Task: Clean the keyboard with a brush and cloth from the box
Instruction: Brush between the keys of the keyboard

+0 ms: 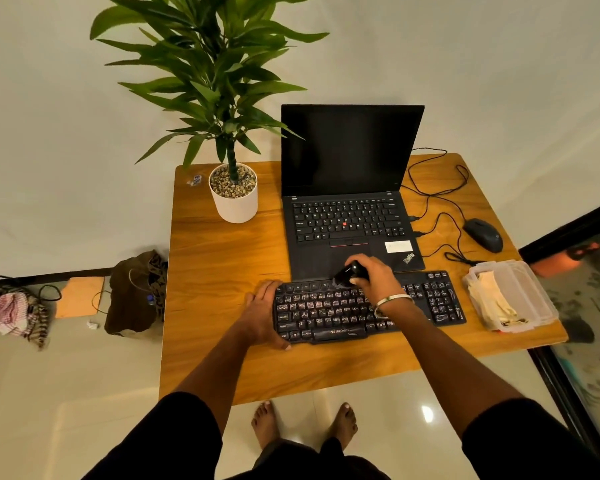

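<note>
Black and dusty-looking, the Zebronics keyboard (368, 308) lies on the wooden table (222, 258), touching the front edge of the open ThinkPad laptop (347, 216). The left hand (262, 315) lies flat with straight fingers on the keyboard's left end, likely to stop it sliding. The right hand (371, 275) curls around a black brush (347, 274), its bristles on the keyboard's top row. Right of the keyboard, the clear plastic box (534, 299) holds the cream cloth (492, 299), probably for wiping afterwards.
</note>
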